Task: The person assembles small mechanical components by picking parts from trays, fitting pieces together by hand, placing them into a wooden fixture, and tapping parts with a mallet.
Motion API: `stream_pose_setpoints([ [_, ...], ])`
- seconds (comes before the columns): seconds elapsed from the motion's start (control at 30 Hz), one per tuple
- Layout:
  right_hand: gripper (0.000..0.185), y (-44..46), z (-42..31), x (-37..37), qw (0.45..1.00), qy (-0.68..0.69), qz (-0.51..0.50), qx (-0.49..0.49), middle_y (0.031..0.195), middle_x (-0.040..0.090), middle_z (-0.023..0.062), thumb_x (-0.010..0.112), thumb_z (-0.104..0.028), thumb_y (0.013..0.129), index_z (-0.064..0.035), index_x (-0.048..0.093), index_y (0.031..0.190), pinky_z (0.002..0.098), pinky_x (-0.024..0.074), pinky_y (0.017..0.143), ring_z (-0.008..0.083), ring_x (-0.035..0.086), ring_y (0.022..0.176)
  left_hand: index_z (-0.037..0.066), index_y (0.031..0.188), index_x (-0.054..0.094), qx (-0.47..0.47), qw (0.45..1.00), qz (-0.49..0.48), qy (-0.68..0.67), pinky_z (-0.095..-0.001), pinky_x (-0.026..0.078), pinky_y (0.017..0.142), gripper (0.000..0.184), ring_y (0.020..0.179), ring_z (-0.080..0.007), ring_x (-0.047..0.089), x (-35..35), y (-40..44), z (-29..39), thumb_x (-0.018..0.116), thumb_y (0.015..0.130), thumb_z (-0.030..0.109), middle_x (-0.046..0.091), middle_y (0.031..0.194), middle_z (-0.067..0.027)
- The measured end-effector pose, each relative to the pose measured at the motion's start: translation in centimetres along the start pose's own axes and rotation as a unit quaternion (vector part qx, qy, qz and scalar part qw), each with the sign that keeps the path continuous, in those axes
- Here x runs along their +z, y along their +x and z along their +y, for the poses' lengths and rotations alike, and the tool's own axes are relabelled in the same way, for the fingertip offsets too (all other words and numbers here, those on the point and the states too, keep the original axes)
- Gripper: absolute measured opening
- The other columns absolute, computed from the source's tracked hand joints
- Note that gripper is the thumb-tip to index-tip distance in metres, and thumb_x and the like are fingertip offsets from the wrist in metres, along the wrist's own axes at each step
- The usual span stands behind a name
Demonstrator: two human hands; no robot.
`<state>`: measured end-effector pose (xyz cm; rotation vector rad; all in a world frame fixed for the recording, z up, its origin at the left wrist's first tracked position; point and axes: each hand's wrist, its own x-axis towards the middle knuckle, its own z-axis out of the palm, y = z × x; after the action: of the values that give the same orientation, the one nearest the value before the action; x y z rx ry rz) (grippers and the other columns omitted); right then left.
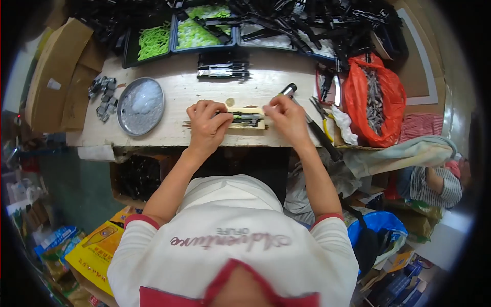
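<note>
A pale wooden block or fixture [246,110] lies near the table's front edge, cradling a narrow black part [250,122] with bits of green and silver. At its left end is my left hand [207,125], thumb and fingers closed on that end of the black part. My right hand [287,118] hovers by the right end, its thumb and forefinger pinched together; whatever is between them is too small to make out. Right behind it lies a hammer-like tool with a metal head [289,90] and dark handle [322,135].
Finished-looking black parts [223,70] lie behind the fixture. A round metal dish [140,128] and metal pieces [105,97] are at left. Bins of green pieces [153,41] line the back beneath black parts. Yellow-handled pliers [327,125] and a red bag of metal pieces [355,97] stand right.
</note>
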<state>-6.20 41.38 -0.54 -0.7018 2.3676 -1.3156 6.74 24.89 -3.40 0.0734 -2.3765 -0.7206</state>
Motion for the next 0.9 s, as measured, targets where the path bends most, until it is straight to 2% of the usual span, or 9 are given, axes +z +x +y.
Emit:
stream_pose_setpoints([
  [0.1,0.016,2.2,2.0,-4.3,0.975,-0.115,0.180,-0.062,0.064,0.057,0.0047,0.062,-0.014,0.079,0.0002,0.058,0.083,0.0239,0.0400,0.053,0.0083,0.050,0.057,0.010,0.077,0.062,-0.005,1.000,0.003,0.006,-0.0341,0.028,0.079,0.012,0.085,-0.0197,0.049,-0.1,0.0,0.2,0.066,0.067,0.005,0.057,0.083,-0.0002],
  [0.13,0.017,3.3,3.7,-5.9,0.949,-0.187,0.240,-0.082,0.065,0.059,0.0086,0.061,-0.015,0.078,0.0001,0.058,0.084,0.0277,0.0424,0.054,0.0148,0.054,0.056,0.010,0.077,0.062,-0.010,1.000,0.000,0.007,-0.0340,0.028,0.079,0.012,0.086,-0.0197,0.049,-0.1,0.0,0.2,0.066,0.067,0.005,0.057,0.083,-0.0003],
  [0.17,0.020,4.0,3.8,-7.4,0.934,-0.247,0.256,-0.026,0.073,0.062,0.0128,0.061,-0.018,0.078,-0.0002,0.059,0.085,0.0349,0.0447,0.059,0.0245,0.059,0.065,0.009,0.077,0.062,-0.016,1.000,-0.003,0.009,-0.0339,0.028,0.080,0.011,0.086,-0.0198,0.050,-0.1,0.0,0.3,0.066,0.067,0.005,0.057,0.083,-0.0005],
  [0.2,0.025,4.8,4.7,-8.7,0.905,-0.338,0.258,-0.028,0.083,0.062,0.0173,0.061,-0.022,0.077,-0.0001,0.059,0.089,0.0419,0.0450,0.066,0.0336,0.059,0.078,0.009,0.077,0.062,-0.014,1.000,-0.001,0.008,-0.0339,0.028,0.080,0.011,0.086,-0.0198,0.050,0.0,0.0,0.3,0.066,0.067,0.005,0.057,0.083,-0.0005],
  [0.33,0.034,7.3,6.1,-9.8,0.876,-0.430,0.206,0.068,0.087,0.061,0.0217,0.060,-0.026,0.073,0.0001,0.057,0.095,0.0454,0.0449,0.073,0.0388,0.057,0.086,0.009,0.077,0.062,-0.018,1.000,0.004,0.009,-0.0338,0.028,0.080,0.011,0.086,-0.0198,0.050,0.1,0.0,0.3,0.066,0.067,0.005,0.057,0.083,-0.0008],
  [0.5,0.037,7.6,6.2,-10.1,0.877,-0.418,0.214,0.105,0.083,0.061,0.0219,0.058,-0.026,0.069,0.0001,0.057,0.095,0.0458,0.0441,0.075,0.0387,0.058,0.082,0.009,0.077,0.062,-0.021,1.000,0.005,0.008,-0.0336,0.028,0.080,0.011,0.086,-0.0197,0.050,-0.1,0.0,0.4,0.066,0.067,0.005,0.057,0.083,-0.0008],
  [0.6,0.035,7.0,6.8,-10.8,0.882,-0.430,0.181,0.067,0.085,0.061,0.0223,0.057,-0.024,0.069,0.0004,0.057,0.095,0.0462,0.0434,0.075,0.0382,0.058,0.082,0.008,0.077,0.061,-0.020,1.000,0.004,0.006,-0.0335,0.028,0.080,0.011,0.086,-0.0193,0.049,-0.1,0.1,0.4,0.067,0.068,0.005,0.057,0.083,-0.0008],
  [0.67,0.033,6.7,7.3,-10.7,0.897,-0.382,0.220,-0.022,0.088,0.060,0.0218,0.057,-0.021,0.069,0.0017,0.057,0.094,0.0465,0.0430,0.074,0.0375,0.057,0.083,0.008,0.076,0.061,-0.021,1.000,0.004,0.003,-0.0336,0.027,0.080,0.011,0.085,-0.0189,0.049,0.0,0.0,0.4,0.067,0.068,0.005,0.057,0.083,-0.0007],
  [0.9,0.031,7.1,7.7,-10.0,0.880,-0.429,0.203,-0.002,0.092,0.056,0.0238,0.059,-0.017,0.069,0.0043,0.058,0.091,0.0460,0.0433,0.075,0.0384,0.055,0.087,0.008,0.076,0.061,-0.022,1.000,0.012,0.001,-0.0336,0.027,0.080,0.010,0.085,-0.0185,0.049,-0.1,0.0,0.5,0.066,0.068,0.005,0.057,0.083,-0.0006],
])
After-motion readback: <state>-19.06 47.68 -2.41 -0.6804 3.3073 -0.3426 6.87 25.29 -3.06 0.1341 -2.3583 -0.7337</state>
